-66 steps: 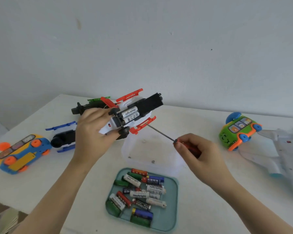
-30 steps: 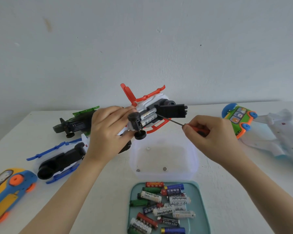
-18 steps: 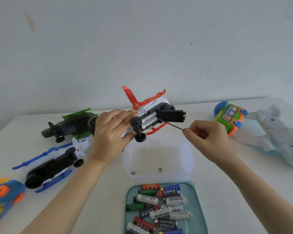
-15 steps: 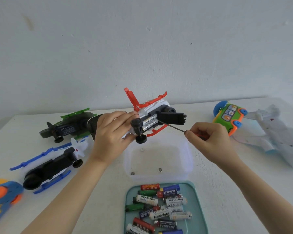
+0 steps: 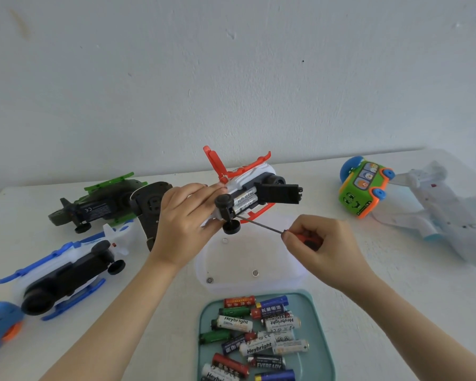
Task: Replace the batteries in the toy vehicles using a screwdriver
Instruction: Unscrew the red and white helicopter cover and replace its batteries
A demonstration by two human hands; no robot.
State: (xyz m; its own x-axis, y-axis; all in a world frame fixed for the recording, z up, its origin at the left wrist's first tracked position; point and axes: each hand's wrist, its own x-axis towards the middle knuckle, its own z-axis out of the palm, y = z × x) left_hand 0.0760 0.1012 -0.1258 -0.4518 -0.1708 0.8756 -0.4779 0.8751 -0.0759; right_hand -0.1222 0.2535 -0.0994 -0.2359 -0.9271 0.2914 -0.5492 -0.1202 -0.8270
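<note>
The left hand (image 5: pixel 187 218) holds the red-and-white toy helicopter (image 5: pixel 259 176) up off the table (image 5: pixel 396 284). The toy's underside is turned toward the person, and the fingers are wrapped over its body just left of the small black wheels (image 5: pixel 231 227). The black battery cover (image 5: pixel 279 192) hangs open to the right, and two white batteries (image 5: pixel 243 199) lie side by side in the bay.

The right hand (image 5: pixel 327 243) sits lower and to the right, apart from the toy. It pinches the red handle of the screwdriver (image 5: pixel 261 224) between thumb and curled fingers. The thin shaft slants up and left to the underside, ending between the wheels. From here I can't tell whether the tip is seated in a screw.

Directly beneath toy and tool stands a clear tub (image 5: pixel 294 273) with a few loose screws (image 5: pixel 255 273) on its bottom. In front of it a teal tray (image 5: pixel 320 339) holds a heap of spare batteries (image 5: pixel 259 332).

A green helicopter (image 5: pixel 102 204) and a blue helicopter (image 5: pixel 66 273) lie off to the left. A green bus (image 5: pixel 364 188) and a white plane (image 5: pixel 445 213) lie to the right.
</note>
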